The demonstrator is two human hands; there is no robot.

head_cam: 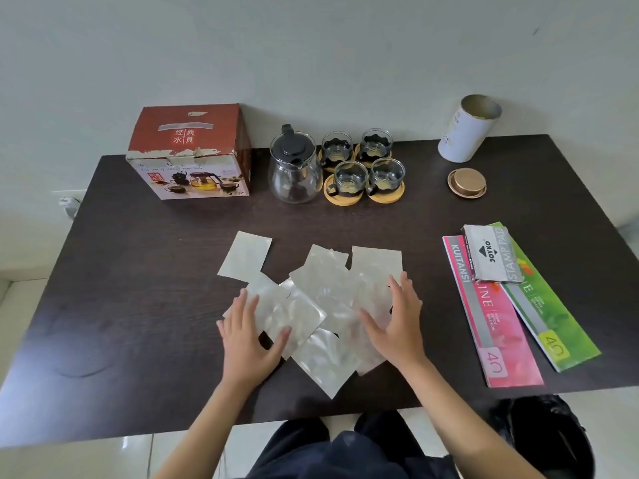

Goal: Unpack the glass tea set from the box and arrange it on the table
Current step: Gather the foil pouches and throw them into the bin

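One dark table (pixel 138 271) carries everything. One red-and-white box (pixel 189 152) stands at its far left, closed, with a picture of the tea set on its front. Just beside it on the right is one glass teapot (pixel 294 167) with a black lid, and touching that group are four glass cups (pixel 363 165), each on its own round wooden coaster, set two by two. Well apart, at the far right, one white canister (pixel 466 129) stands open, with one gold lid (pixel 466 183) lying near it. Two long booklets, one pink (pixel 491 316) and one green (pixel 553 319), lie on the right side, with one stamp-pad box (pixel 491 254) resting across their far ends. Roughly seven clear plastic bags (pixel 321 305), overlapping, lie spread at the near middle; the exact count is hard to tell. The left hand (pixel 249 337) and right hand (pixel 394 323) lie apart, fingers straight and spread, pressing flat on the bags' left and right sides.
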